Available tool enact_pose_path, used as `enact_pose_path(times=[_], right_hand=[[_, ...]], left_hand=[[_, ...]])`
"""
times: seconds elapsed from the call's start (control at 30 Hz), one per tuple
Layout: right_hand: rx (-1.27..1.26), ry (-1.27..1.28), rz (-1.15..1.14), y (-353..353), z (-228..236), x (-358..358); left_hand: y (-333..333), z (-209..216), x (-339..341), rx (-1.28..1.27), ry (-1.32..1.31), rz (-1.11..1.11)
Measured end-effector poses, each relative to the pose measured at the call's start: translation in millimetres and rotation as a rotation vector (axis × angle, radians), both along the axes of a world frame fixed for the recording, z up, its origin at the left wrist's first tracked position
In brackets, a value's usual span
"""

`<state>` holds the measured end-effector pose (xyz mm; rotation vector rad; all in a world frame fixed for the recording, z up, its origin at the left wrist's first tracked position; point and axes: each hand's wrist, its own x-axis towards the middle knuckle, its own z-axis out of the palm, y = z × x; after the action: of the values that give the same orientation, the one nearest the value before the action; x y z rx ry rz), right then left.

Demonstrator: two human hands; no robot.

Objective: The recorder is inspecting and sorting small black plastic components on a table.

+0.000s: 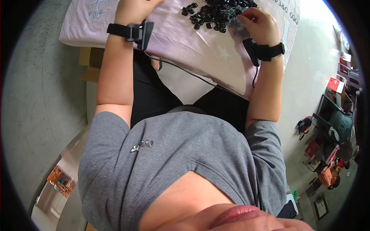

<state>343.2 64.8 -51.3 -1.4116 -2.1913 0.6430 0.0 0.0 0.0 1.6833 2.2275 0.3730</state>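
Note:
My right hand (263, 27) is over the bed-like cloth surface, thumb and forefinger curled together in a pinch. Its fingertips meet at a tangle of dark grey strands (232, 17); what lies between them is too small to make out. Beside it spreads a heap of small shiny black pieces (211, 16), a few lying loose on its left side. To the left of the heap is my left hand (135, 11), its fingers pointing right and partly cut off by the upper edge. Whether it holds anything is hidden.
A pale pink printed cloth (181, 42) covers the work surface. Each wrist wears a black strapped device, and a thin black cable (185, 70) runs along the near edge. An open cardboard box (91, 63) stands below on the left. Chairs (341, 125) and clutter stand far right.

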Motion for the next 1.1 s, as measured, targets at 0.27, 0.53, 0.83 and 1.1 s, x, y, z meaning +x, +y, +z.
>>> enact_pose_path(times=[0.27, 0.53, 0.83, 1.1], right_hand=[[0.162, -0.06, 0.124, -1, -6, -8], [0.181, 0.244, -0.116, -5, -3, -12], [0.119, 0.262, -0.076, -8, -3, -14], [-0.194, 0.667, -0.067, -12, 2, -16]], left_hand=[[-5, -24, -5, 0.351, 0.197, 0.052], [11, -35, 10, 0.405, 0.06, -0.052], [54, -49, 56, 0.439, -0.177, -0.267], [47, -51, 59, 0.343, -0.41, -0.225]])
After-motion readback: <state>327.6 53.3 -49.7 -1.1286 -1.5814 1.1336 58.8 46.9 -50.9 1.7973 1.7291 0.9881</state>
